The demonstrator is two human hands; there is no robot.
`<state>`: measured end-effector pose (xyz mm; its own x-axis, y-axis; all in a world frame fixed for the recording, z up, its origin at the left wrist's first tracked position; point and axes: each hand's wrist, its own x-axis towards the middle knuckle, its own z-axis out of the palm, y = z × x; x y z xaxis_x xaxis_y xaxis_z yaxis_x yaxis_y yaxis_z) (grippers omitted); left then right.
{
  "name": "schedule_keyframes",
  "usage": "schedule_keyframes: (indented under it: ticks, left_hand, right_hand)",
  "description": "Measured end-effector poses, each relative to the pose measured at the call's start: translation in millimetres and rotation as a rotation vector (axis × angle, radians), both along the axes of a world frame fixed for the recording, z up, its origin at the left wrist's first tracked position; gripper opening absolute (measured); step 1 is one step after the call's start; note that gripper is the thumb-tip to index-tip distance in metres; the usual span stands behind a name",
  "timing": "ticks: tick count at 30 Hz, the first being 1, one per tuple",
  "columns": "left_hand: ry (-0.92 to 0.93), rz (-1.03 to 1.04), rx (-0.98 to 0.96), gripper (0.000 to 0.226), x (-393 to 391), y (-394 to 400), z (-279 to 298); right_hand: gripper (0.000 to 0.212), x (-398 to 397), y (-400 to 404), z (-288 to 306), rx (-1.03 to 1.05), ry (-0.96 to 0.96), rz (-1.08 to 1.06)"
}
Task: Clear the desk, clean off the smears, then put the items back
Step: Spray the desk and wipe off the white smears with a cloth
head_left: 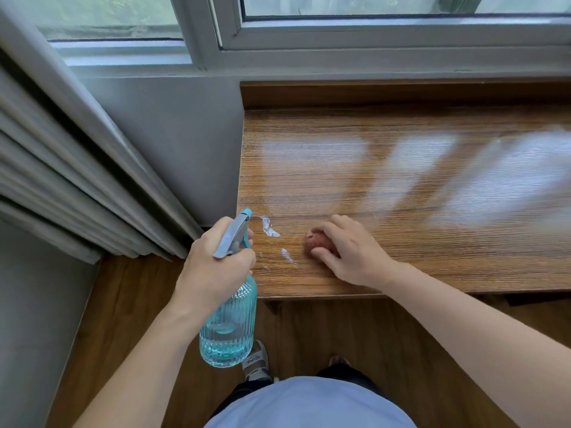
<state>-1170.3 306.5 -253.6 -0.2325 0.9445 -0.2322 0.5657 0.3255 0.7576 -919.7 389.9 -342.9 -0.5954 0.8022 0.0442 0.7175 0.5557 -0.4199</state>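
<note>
My left hand (216,264) grips the neck and trigger of a ribbed blue spray bottle (228,329), held just off the desk's front-left corner with its nozzle pointing over the wood. White smears (269,228) lie on the wooden desk (401,180) near that corner, with a smaller streak (287,256) below them. My right hand (349,248) holds a small reddish-brown cloth (316,240) bunched under its fingers and presses it on the desk, just right of the smears.
A window (370,23) with a grey frame runs along the back of the desk. Grey pleated curtains (61,168) hang at the left. Wooden floor (123,319) and my feet show below the desk's front edge.
</note>
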Motion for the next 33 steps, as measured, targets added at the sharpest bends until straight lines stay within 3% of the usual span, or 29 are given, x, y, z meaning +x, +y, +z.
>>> schedule_keyframes:
  ticks: [4,10,12,16,17,20,23,25,30,31,33]
  left_hand:
    - [0.0,0.012,-0.005,0.018,-2.3,-2.7,-0.3]
    - [-0.014,0.034,-0.002,0.016,-5.6,-7.2,0.2]
    - [0.002,0.036,-0.011,0.015,-8.1,-8.9,-0.3]
    - [0.014,0.042,-0.043,0.012,-10.0,-13.2,-0.8]
    - [0.007,0.045,-0.059,0.011,-9.6,-14.8,-0.3]
    - [-0.005,0.051,-0.104,0.015,-9.2,-20.3,-0.2]
    - [-0.004,0.059,-0.116,0.011,-10.4,-25.2,-4.7]
    - [0.003,0.069,-0.11,0.011,-11.8,-28.3,-6.7]
    - [0.014,0.079,-0.1,0.011,-12.6,-33.4,-7.9]
    - [0.02,0.076,-0.107,0.01,-12.0,-33.6,-8.7]
    - [0.036,0.068,-0.129,0.009,-11.2,-33.6,-11.8]
  right_hand:
    - [0.032,-23.2,26.7,-2.9,0.083,-0.023,-0.182]
    - [0.028,-24.1,-21.0,11.0,-0.082,-0.011,0.332]
    - [0.028,-20.9,-1.8,10.5,-0.063,0.0,0.256]
    - [0.031,-38.9,33.3,-0.6,-0.001,0.037,-0.217]
    - [0.028,-46.9,29.6,-3.7,0.021,0.044,-0.253]
    - [0.021,-58.1,-11.6,-0.8,-0.017,0.114,0.036]
    - [0.033,-44.6,-34.8,9.1,-0.07,0.025,0.306]
    - [0.034,-34.0,-12.5,8.9,-0.053,-0.014,0.247]
    - [0.025,-42.4,40.2,0.3,0.02,0.036,-0.238]
    - [0.022,-51.2,31.7,-1.0,0.041,0.048,-0.242]
    - [0.017,-63.8,-1.3,-3.2,0.022,0.112,-0.043]
